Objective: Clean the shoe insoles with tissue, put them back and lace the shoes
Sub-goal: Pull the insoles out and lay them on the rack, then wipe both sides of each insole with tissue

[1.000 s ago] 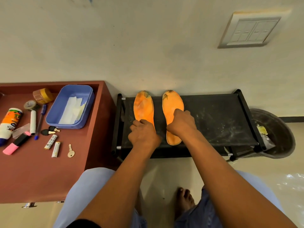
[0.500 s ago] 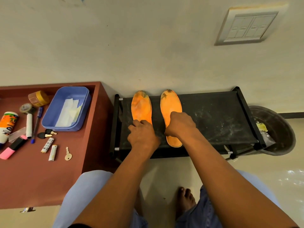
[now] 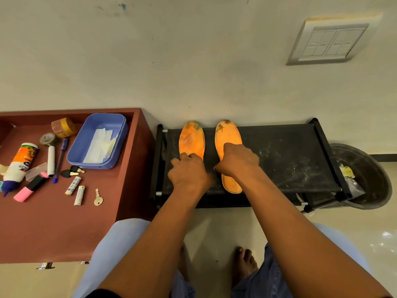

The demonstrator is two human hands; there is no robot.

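Note:
Two orange insoles lie side by side on the top of a black shoe rack (image 3: 290, 160) against the wall. The left insole (image 3: 191, 138) has dark stains at its toe, and my left hand (image 3: 188, 173) covers its heel half with curled fingers gripping it. My right hand (image 3: 236, 160) sits on the middle of the right insole (image 3: 227, 134), fingers bent over it and thumb at its left edge. White tissues (image 3: 97, 145) lie in a blue tub (image 3: 79, 151) on the brown table. No shoes are in view.
The brown table (image 3: 53, 222) to the left holds tape rolls, a glue bottle (image 3: 20, 162), pens, a pink highlighter, batteries and keys. A black bin (image 3: 371, 175) with scraps stands right of the rack. My bare feet are on the floor below.
Both hands stay on the insoles, my right hand having crept slightly toward the toe end. The view has shifted a little.

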